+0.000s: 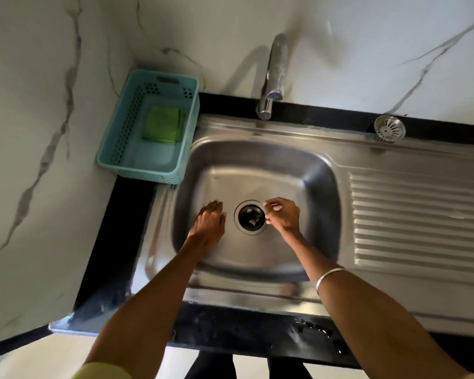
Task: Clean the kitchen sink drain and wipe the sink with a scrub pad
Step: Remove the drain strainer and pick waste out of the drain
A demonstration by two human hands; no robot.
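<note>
The steel sink (257,165) has its drain (251,217) uncovered in the middle of the basin, dark inside. The round metal strainer (389,129) lies on the back ledge at the right. My left hand (210,218) rests flat on the basin floor just left of the drain, fingers together, holding nothing. My right hand (282,214) hovers at the drain's right rim with thumb and fingertips pinched together; whether something small is held there is unclear. A green scrub pad (162,125) lies inside the teal basket (137,160) at the sink's back left.
A chrome tap (274,77) hangs over the sink's back edge. The ribbed draining board (419,217) lies to the right. Marble-look walls close the left and back. The black countertop edge (244,329) runs along the front.
</note>
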